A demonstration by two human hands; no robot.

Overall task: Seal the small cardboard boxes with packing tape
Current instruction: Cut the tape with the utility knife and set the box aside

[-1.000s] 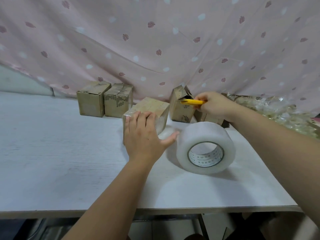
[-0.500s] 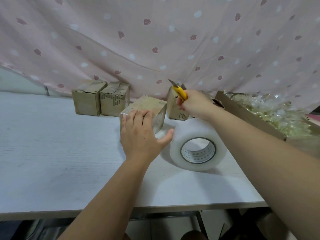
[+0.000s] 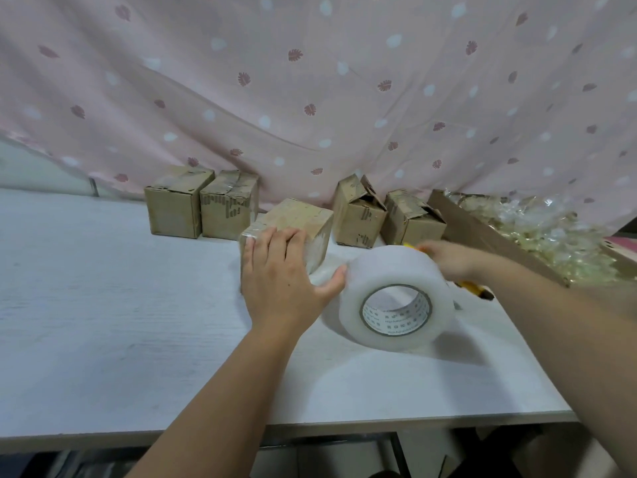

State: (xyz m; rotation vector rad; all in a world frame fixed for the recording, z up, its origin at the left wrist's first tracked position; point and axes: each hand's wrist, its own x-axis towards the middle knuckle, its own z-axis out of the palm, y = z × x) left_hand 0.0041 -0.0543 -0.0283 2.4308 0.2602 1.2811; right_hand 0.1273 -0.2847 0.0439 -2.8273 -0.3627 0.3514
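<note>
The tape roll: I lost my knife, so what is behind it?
Behind the tape roll, the right hand grips a yellow utility knife. Its dark end shows right of the roll; a yellow bit shows above. The roll covers the fingertips and any blade.

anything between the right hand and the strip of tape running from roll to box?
Yes. The tape roll stands on edge directly in front of the right hand, hiding its fingertips and the knife tip. The strip toward the box, under the left hand, is too faint to trace.
</note>
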